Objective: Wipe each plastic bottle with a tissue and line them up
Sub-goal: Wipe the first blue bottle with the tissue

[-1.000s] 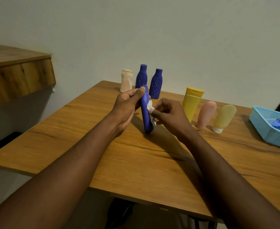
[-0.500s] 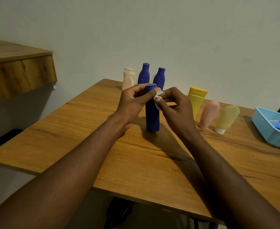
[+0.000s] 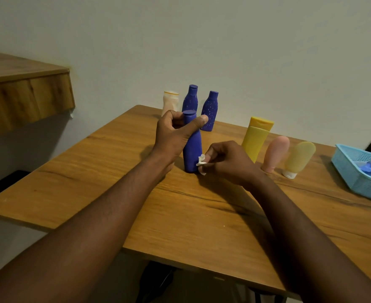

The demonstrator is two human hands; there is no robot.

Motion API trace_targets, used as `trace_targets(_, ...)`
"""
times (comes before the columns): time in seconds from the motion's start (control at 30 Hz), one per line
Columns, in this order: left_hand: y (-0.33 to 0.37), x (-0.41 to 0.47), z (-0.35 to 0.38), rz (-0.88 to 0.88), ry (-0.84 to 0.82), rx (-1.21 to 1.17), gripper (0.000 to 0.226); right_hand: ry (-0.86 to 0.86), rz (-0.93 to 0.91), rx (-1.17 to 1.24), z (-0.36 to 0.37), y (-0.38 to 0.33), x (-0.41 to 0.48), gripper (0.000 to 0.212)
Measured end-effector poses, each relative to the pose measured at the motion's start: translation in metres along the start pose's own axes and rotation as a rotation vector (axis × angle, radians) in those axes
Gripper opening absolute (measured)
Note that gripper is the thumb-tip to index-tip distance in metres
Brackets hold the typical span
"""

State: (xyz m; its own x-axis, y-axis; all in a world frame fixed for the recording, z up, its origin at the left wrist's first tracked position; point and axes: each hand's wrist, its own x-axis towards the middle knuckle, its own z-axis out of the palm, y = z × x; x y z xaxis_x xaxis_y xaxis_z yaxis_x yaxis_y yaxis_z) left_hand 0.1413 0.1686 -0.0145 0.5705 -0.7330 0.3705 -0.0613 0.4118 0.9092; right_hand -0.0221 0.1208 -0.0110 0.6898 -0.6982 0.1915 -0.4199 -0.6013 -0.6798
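Observation:
A blue plastic bottle (image 3: 192,149) stands upright on the wooden table (image 3: 119,178). My left hand (image 3: 175,136) grips its neck and cap from the left, thumb across the front. My right hand (image 3: 226,160) pinches a small white tissue (image 3: 201,161) against the bottle's lower right side. Behind stand a cream bottle (image 3: 170,102) and two blue bottles (image 3: 190,99) (image 3: 210,111). To the right stand a yellow tube (image 3: 255,138), a pink tube (image 3: 276,153) and a pale yellow tube (image 3: 297,158), caps down.
A light blue plastic basket (image 3: 355,176) with something blue inside sits at the table's right edge. A wooden shelf (image 3: 25,99) juts from the wall on the left. The wall runs right behind the table.
My right hand slid the tissue from the bottle's cap down to its base. The bottle, tilted a second ago, now stands upright on the table.

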Motion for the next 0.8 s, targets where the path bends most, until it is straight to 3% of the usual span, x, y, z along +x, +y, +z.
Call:
trace_targets(0.23, 0.002, -0.005, 0.004, 0.043, -0.011, 0.06, 0.037, 0.33, -0.237, 0.059, 0.006, -0.008, 0.003, 0.007)
trace_targets(0.53, 0.003, -0.006, 0.009, 0.154, -0.085, 0.12, 0.033, 0.457, -0.201, 0.074, 0.009, -0.006, 0.006, 0.01)
trace_targets(0.63, 0.004, -0.005, 0.007, 0.154, -0.093, 0.119, 0.034, 0.426, -0.241, 0.07, 0.01, -0.008, 0.003, 0.011)
trace_targets(0.8, 0.003, 0.0, 0.003, 0.133, -0.091, 0.115, 0.035, 0.12, -0.162, -0.061, 0.017, -0.012, 0.002, 0.013)
